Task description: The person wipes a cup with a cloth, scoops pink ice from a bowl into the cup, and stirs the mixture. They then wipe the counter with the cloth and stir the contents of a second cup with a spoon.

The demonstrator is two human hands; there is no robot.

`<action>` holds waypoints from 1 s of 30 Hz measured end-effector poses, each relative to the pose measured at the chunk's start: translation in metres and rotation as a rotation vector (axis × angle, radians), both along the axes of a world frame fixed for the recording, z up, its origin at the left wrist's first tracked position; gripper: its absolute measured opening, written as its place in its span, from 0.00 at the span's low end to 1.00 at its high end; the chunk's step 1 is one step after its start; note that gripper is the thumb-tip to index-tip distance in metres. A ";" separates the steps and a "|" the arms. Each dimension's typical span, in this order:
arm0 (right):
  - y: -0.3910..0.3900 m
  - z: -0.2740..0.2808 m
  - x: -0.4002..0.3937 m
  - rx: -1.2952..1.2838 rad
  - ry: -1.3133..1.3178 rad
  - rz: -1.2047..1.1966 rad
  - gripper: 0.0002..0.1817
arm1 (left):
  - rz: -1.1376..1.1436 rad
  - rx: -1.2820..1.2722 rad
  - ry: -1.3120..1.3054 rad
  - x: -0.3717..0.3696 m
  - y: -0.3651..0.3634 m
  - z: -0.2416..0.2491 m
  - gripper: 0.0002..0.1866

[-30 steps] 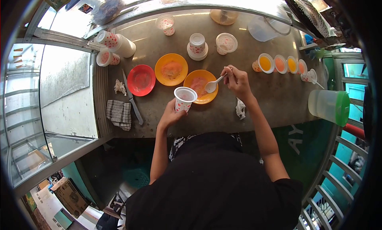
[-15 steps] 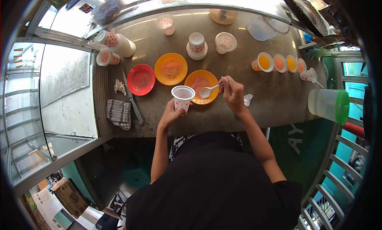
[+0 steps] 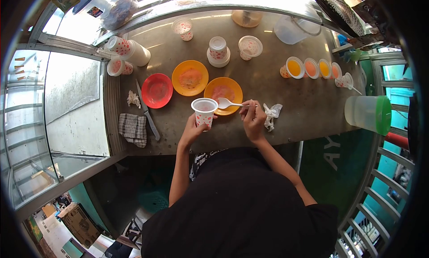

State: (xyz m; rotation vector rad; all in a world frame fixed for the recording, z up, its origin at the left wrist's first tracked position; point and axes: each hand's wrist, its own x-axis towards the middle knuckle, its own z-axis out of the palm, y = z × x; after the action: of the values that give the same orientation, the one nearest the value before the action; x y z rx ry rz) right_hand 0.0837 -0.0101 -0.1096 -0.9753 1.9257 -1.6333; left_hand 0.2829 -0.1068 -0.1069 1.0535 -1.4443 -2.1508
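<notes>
My left hand is wrapped round a white cup with red dots, held upright near the table's front edge. Pinched in my right hand is a white spoon; its bowl is beside the cup's rim, over the near part of an orange plate with pinkish pulp. A second orange plate with pulp lies behind and to the left. To the left of that is a red plate. Crumpled white tissue lies just right of my right hand.
A knife and a checkered cloth lie at the left. Stacked dotted cups stand at the back. Several filled cups line the right side, near a green-lidded container.
My right hand and the spoon have moved left and slightly down, bringing the spoon's bowl to the cup's rim. More of the tissue shows now.
</notes>
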 end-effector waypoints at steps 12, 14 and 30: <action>0.003 0.012 -0.025 -0.052 -0.322 -0.102 0.19 | -0.064 -0.153 -0.139 0.019 -0.005 0.008 0.27; 0.002 0.026 -0.025 -0.084 -0.314 -0.087 0.19 | -0.087 -0.283 -0.231 0.022 -0.006 0.016 0.26; 0.019 0.090 0.001 -0.469 0.349 0.514 0.12 | 0.086 -0.705 -0.132 -0.006 0.012 0.031 0.21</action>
State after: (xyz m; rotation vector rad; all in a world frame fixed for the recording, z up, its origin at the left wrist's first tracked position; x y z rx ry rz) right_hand 0.0849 0.0088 -0.0198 -1.8663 1.3127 -1.6967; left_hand 0.2771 -0.0945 -0.0763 0.9567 -1.9568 -1.3414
